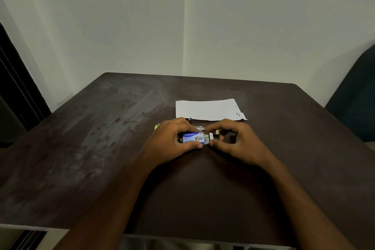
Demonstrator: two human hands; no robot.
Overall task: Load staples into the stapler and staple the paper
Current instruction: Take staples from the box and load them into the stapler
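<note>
The left hand grips a blue staple box on the table. The right hand pinches the box's right end. White paper lies just beyond.

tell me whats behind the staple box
Behind the staple box, partly covered by both hands, lies the stapler: a clear part and yellow ends show. Farther back lies the paper. The stapler's middle is hidden.
</note>
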